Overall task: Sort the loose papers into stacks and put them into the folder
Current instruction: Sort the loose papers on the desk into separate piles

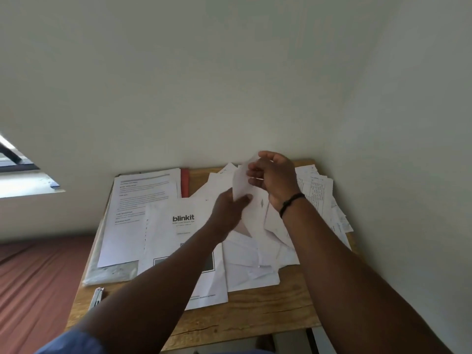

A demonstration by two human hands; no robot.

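A small white paper slip [240,183] is held up above the desk between both hands. My left hand [227,213] pinches its lower edge and my right hand [274,180] grips its upper part. Below them lies a loose heap of white papers [255,261] on the right half of the wooden desk [255,318]. A "blinkit" sheet [178,226] lies in the middle. On the left a stack of printed pages [135,208] rests on a clear plastic folder [107,273].
A red folder edge [185,183] shows at the back by the wall. More printed sheets [319,190] spread to the desk's right rim. A small metal tool [96,297] lies at the front left corner. A reddish-brown bed [38,277] is on the left.
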